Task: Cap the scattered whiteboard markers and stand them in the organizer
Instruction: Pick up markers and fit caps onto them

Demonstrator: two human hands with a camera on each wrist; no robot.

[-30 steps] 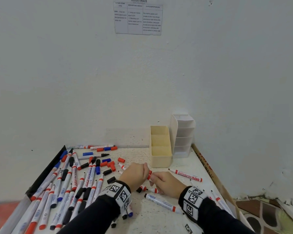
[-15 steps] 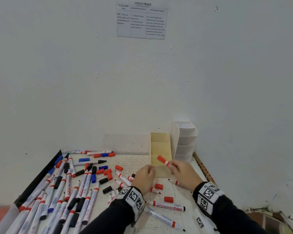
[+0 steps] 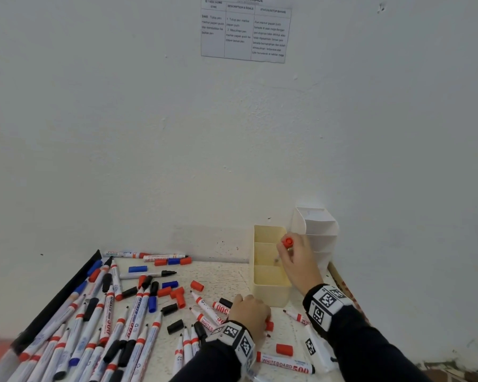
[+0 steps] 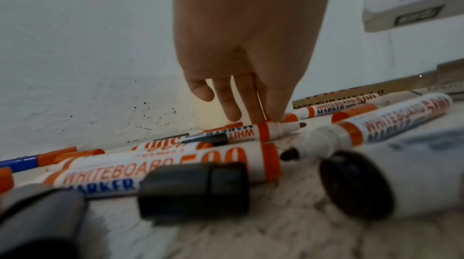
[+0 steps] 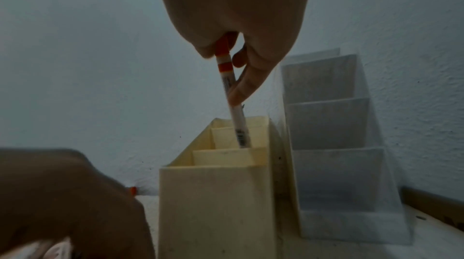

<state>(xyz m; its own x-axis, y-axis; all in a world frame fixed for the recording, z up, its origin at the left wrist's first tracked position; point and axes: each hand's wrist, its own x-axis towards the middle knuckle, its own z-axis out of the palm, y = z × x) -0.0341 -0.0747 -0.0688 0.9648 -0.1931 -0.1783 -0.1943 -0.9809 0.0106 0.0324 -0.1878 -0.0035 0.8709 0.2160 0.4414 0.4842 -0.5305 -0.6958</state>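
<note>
My right hand (image 3: 290,250) pinches a capped red marker (image 3: 288,241) and holds it nearly upright. In the right wrist view the marker (image 5: 238,120) has its lower end inside the middle compartment of the cream organizer (image 5: 213,203), while my right hand (image 5: 233,68) holds it near the cap. The cream organizer (image 3: 271,295) stands at the back right of the table. My left hand (image 3: 249,312) is low on the table in front of it. In the left wrist view its straight fingers (image 4: 251,104) touch the neck of an uncapped red marker (image 4: 271,130); the thumb is hidden.
A white tiered organizer (image 3: 318,232) stands against the wall right of the cream one. Several uncapped markers (image 3: 94,326) lie at the left, by the table's black edge (image 3: 66,288). Loose caps are scattered about: red (image 3: 284,349), black (image 3: 175,326), blue (image 3: 137,269).
My right hand lifted the capped red marker from the table's middle to the cream organizer and lowered its end into the middle compartment. My left hand dropped to the markers on the table.
</note>
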